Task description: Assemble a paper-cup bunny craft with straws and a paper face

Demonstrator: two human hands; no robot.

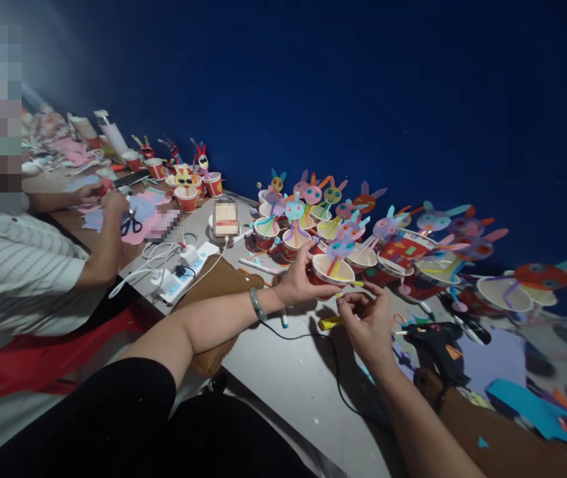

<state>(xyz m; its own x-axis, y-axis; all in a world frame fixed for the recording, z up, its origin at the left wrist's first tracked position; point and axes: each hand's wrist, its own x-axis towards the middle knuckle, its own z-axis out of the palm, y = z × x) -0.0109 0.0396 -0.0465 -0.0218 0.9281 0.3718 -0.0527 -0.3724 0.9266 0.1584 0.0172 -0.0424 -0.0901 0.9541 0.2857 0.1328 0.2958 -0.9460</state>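
1. One black glue gun (437, 348) and one flat lilac paper sheet (495, 358) are seen beyond the right forearm.
2. By the right hand (367, 317), fingers bent and thumb drawn in, one narrow yellow strip (339, 296) is pinched beside a cup's rim.
3. By the left hand (299, 282), one round white-lined paper cup (333, 271) bearing one blue-and-purple rabbit figure (341, 248) is held between spread thumb and fingers, at the front of the group.
4. One white-and-blue power strip (184, 275) is placed left of the left forearm.
5. Behind the held cup, at least ten coloured paper rabbit faces (433, 218) can be counted.
6. Farther left, one pair of black-handled scissors (131, 226) is seen near a co-worker's two hands (87, 194).
7. Beyond, at least four red paper cups (212, 184) and one pale tumbler (111, 133) are lined up.
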